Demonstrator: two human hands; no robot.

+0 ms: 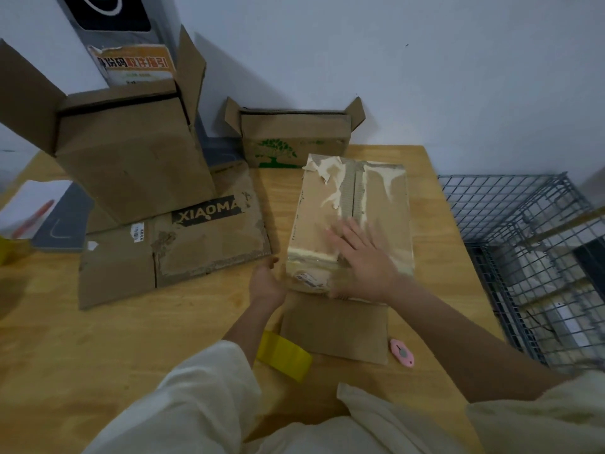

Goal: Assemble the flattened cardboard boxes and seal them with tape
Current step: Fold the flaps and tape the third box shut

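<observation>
— Why is our right hand (360, 257) flat, fingers spread, on the box (352, 221) mid-table?
— To press the tape down; our left hand (266, 280), fingers relaxed, steadies its near-left corner.

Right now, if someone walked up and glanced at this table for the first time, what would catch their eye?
Probably the taped cardboard box at the middle of the wooden table, with the right hand pressed flat on its top and the left hand against its near-left side. Next, the tall open box standing at the far left on a flattened box, and the yellow tape roll and pink cutter at the near edge.
</observation>
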